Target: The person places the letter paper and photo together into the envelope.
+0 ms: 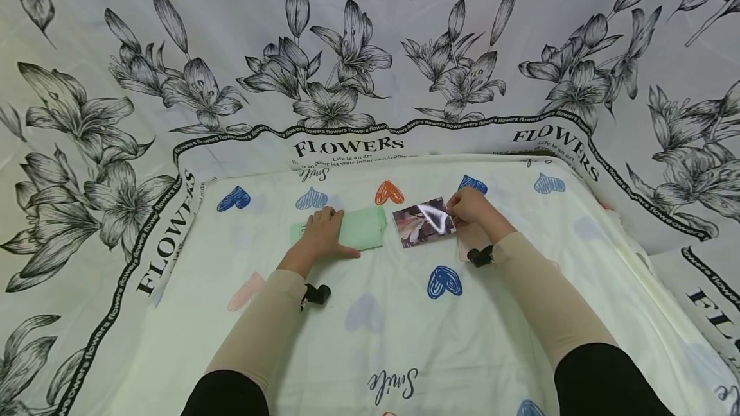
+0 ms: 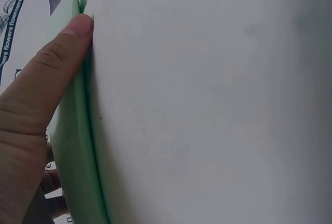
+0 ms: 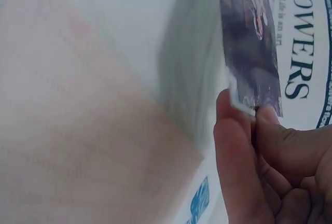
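Observation:
A light green packet (image 1: 363, 228) lies on the cloth left of centre, with its right end looking creased. My left hand (image 1: 321, 234) holds it from above, fingers over the far edge and thumb along the near edge; the left wrist view shows that thumb (image 2: 62, 53) against the packet's side (image 2: 78, 130). To the right, my right hand (image 1: 475, 208) pinches a glossy picture card (image 1: 424, 222) by its right end between thumb and fingers. In the right wrist view the card (image 3: 251, 42) is raised and tilted. Beneath the right hand lies a pale pink paper sheet (image 3: 98, 130), partly hidden.
A white cloth (image 1: 358, 339) printed with hearts and lettering covers the table. Behind and around it hangs a white curtain (image 1: 416, 82) with black flower drawings. Small black wrist cameras sit on the left sleeve (image 1: 260, 320) and right sleeve (image 1: 549, 294).

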`<state>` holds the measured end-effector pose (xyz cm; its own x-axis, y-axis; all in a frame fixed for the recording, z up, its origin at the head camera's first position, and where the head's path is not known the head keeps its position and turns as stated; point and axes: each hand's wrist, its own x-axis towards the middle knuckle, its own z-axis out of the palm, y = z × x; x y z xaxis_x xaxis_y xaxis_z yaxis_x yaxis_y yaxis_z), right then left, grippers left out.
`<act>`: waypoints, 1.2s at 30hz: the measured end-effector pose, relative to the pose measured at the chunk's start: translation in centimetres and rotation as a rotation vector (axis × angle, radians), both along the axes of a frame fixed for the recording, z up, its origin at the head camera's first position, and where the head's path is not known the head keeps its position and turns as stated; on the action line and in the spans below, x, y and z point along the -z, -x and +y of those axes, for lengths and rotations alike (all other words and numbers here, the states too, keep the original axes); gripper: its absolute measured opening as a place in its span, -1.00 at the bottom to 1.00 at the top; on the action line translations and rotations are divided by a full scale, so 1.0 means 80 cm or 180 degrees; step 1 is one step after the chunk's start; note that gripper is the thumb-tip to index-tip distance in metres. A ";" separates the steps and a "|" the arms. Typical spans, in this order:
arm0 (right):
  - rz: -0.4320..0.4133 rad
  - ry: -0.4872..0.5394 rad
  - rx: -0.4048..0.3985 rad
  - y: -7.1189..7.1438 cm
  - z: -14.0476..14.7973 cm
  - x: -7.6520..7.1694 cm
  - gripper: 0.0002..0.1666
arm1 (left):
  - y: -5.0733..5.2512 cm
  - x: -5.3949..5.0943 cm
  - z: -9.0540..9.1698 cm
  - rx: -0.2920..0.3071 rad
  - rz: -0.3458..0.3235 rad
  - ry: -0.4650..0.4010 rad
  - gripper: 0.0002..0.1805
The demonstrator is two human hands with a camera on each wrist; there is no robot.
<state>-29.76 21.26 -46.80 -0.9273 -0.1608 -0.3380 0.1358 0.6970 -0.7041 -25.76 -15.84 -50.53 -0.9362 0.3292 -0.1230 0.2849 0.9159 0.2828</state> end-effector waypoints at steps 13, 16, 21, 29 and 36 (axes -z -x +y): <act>-0.0267 0.0524 0.0080 -0.005 -0.019 0.003 -0.85 | 0.002 0.005 -0.001 -0.0104 -0.0025 -0.0101 0.39; -0.0250 0.0546 0.0111 -0.007 -0.023 0.005 -0.86 | 0.002 0.005 -0.001 -0.0113 -0.0041 -0.0119 0.39; -0.0275 0.0571 0.0132 -0.010 -0.029 0.005 -0.87 | 0.004 0.008 -0.002 -0.0115 -0.0038 -0.0138 0.41; -0.0390 0.0685 0.0161 -0.010 -0.029 0.007 -0.84 | 0.004 0.008 -0.002 -0.0127 -0.0073 -0.0107 0.41; -0.0340 0.0703 0.0089 -0.013 -0.033 0.007 -0.87 | 0.004 0.005 -0.002 -0.0099 -0.0066 -0.0104 0.39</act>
<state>-28.71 18.59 -47.39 -0.8933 -0.2164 -0.3940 0.2348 0.5228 -0.8195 -26.05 -15.96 -50.90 -0.9434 0.3042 -0.1321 0.2503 0.9143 0.3183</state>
